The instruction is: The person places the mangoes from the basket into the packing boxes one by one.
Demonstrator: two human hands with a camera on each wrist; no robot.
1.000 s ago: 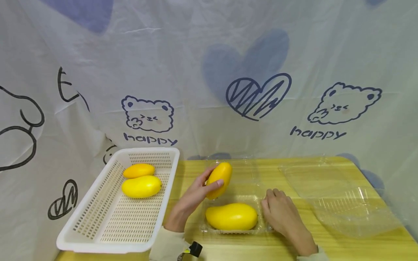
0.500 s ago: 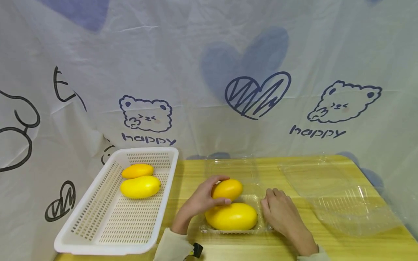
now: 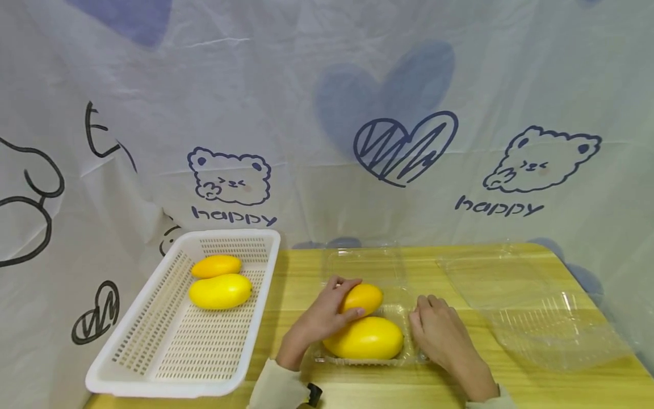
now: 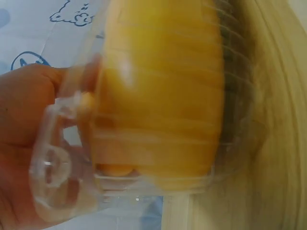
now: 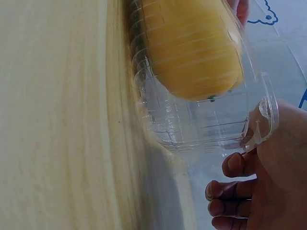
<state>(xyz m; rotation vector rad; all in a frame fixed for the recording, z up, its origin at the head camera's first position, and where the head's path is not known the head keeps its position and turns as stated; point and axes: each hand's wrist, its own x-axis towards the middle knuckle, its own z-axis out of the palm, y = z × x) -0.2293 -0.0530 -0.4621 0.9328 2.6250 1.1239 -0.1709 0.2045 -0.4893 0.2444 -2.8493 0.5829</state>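
In the head view my left hand [image 3: 327, 309] holds a yellow-orange mango [image 3: 365, 299] between thumb and fingers, low at the back part of a clear plastic clamshell container [image 3: 399, 312]. A larger yellow mango [image 3: 368, 339] lies crosswise in the container's front part. My right hand [image 3: 441, 332] is at the container's right edge with its fingers curled. The right wrist view shows the right hand's thumb and index finger [image 5: 235, 165] at the corner tab. Through the clear wall, the left wrist view shows a mango [image 4: 163, 86], blurred, with the left hand [image 4: 24, 115] behind it.
On the left stands a white slotted basket [image 3: 204, 352] with two mangoes [image 3: 221, 291] in its back part. The clamshell's raised lid [image 3: 365, 267] is behind the container. More clear plastic containers [image 3: 552, 324] lie at the right. A printed cloth [image 3: 306, 142] hangs behind the wooden table [image 3: 368, 392].
My left hand has lowered the smaller mango from above the container to behind the larger one, turning it from upright to lying. The right hand has stayed in place.
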